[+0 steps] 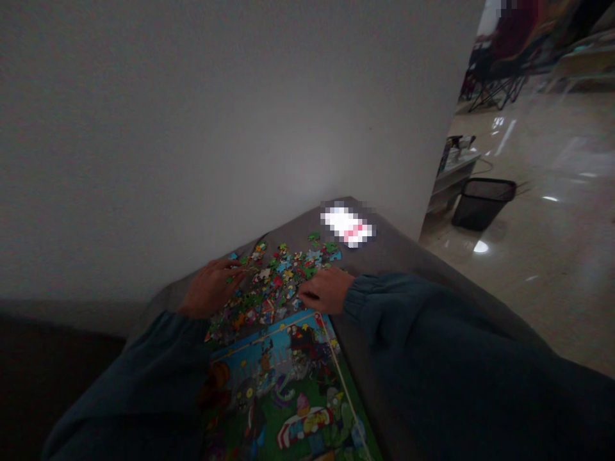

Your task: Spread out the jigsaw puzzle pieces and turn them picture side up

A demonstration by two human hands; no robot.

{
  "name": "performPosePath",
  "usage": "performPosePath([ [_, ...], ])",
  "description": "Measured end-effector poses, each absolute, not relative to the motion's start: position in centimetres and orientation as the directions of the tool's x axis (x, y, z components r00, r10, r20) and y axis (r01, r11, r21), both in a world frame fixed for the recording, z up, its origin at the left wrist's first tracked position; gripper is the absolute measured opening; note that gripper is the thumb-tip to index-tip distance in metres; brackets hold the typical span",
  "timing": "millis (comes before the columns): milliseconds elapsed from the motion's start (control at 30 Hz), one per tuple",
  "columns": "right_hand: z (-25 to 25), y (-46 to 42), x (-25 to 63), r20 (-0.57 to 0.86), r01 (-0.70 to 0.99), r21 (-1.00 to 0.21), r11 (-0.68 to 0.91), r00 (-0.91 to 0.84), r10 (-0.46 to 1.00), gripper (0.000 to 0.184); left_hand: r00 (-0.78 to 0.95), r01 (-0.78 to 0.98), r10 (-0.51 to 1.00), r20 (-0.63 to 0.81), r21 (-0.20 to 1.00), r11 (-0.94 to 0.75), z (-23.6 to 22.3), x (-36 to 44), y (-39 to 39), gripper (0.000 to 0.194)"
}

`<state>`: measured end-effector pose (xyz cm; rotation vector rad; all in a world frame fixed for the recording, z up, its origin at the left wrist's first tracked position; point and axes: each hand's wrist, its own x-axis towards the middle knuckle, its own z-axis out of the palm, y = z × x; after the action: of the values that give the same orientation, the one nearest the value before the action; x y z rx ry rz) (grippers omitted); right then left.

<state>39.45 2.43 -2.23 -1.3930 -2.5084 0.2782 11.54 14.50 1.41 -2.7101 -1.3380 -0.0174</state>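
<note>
Loose jigsaw puzzle pieces [276,280], many-coloured, lie in a spread pile on a grey cloth-covered surface. At the pile's left side is my left hand [214,287], palm down, its fingers stretched out over the pieces. My right hand [327,290] rests at the pile's right edge with its fingers curled down; whatever they hold, if anything, is hidden. Nearer to me, below the pile, lies a flat cartoon picture board [288,390] with a blue-and-green scene and a pale border line. My left sleeve covers part of its left side.
A phone [348,224] with a bright, blurred-out screen lies at the far corner of the grey surface [408,250]. A pale wall [240,128] stands right behind. To the right are a black waste bin [483,205], a low shelf and a folding chair on shiny floor.
</note>
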Motion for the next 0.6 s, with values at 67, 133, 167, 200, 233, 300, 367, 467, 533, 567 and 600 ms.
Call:
performPosePath([
  [67,-2.2,2.4,39.5,0.127,0.802,-0.293,0.521,-0.508,0.852,0.029,0.628,0.777,0.775,0.079,-0.124,-0.617,1.5,11.4,14.0,0.041],
  [133,-2.2,2.5,39.5,0.123,0.803,-0.296,0.517,-0.505,0.854,0.030,0.664,0.743,0.747,0.032,-0.136,-0.655,1.7,11.1,13.9,0.037],
  [167,-2.2,2.5,39.5,0.121,0.804,-0.297,0.515,-0.504,0.855,0.030,0.677,0.728,0.736,0.000,-0.140,-0.671,1.9,10.8,14.0,0.037],
  [200,-2.2,2.5,39.5,0.120,0.804,-0.298,0.514,-0.503,0.856,0.030,0.681,0.722,0.732,-0.023,-0.145,-0.677,2.0,10.5,14.3,0.039],
  [233,-2.2,2.5,39.5,0.118,0.805,-0.299,0.513,-0.502,0.857,0.029,0.671,0.729,0.740,-0.031,-0.153,-0.667,2.1,10.1,14.7,0.042],
  [300,-2.3,2.5,39.4,0.118,0.805,-0.300,0.512,-0.501,0.857,0.028,0.612,0.778,0.790,-0.005,-0.171,-0.604,2.2,9.4,15.5,0.048],
  [367,-2.2,2.4,39.4,0.118,0.807,-0.299,0.510,-0.499,0.859,0.028,0.550,0.821,0.835,0.002,-0.181,-0.541,1.9,8.8,16.2,0.051],
  [467,-2.1,2.3,39.4,0.115,0.808,-0.296,0.509,-0.499,0.859,0.029,0.491,0.853,0.870,-0.034,-0.182,-0.489,1.2,8.5,16.5,0.052],
  [533,-2.0,2.3,39.5,0.113,0.810,-0.295,0.508,-0.498,0.860,0.029,0.467,0.866,0.883,-0.048,-0.175,-0.468,0.9,8.6,16.4,0.053],
  [567,-2.0,2.3,39.5,0.112,0.810,-0.295,0.506,-0.497,0.861,0.029,0.461,0.870,0.885,-0.057,-0.165,-0.464,1.0,8.8,16.3,0.053],
  [600,-2.0,2.3,39.5,0.113,0.811,-0.295,0.505,-0.495,0.861,0.029,0.462,0.871,0.884,-0.071,-0.151,-0.467,1.1,8.9,16.3,0.052],
])
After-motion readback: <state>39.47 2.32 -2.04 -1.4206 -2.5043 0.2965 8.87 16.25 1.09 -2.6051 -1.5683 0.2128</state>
